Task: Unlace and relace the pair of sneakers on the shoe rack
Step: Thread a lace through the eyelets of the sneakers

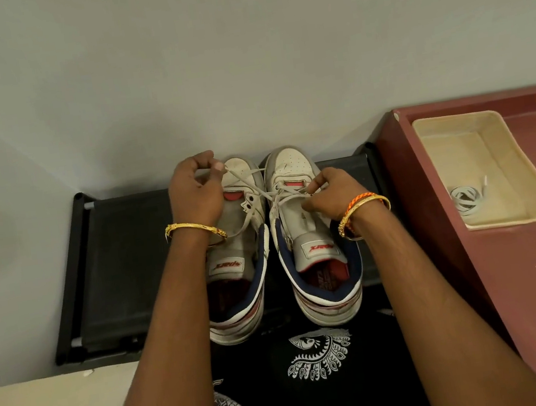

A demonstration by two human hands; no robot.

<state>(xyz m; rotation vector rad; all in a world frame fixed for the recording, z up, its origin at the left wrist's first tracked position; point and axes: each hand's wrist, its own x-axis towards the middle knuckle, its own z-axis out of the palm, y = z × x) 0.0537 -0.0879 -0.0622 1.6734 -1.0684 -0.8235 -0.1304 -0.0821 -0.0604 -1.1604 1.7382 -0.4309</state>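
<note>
Both bare arms reach forward, side by side. The left hand [195, 196] is farther out than the right hand [334, 193]. Its fingers are curled and its thumb and first finger pinch the lace [246, 180]. The right hand is curled too, and it seems to pinch the other end of the lace, though the fingertips are hard to see. The right hand sits lower and closer to the body.

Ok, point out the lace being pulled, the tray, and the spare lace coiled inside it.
Lace [260, 193]: head view, on the crossing strands between the sneakers.
Tray [517, 220]: head view, on its near rim.
Spare lace [465, 200]: head view, on the coil's middle.
</note>
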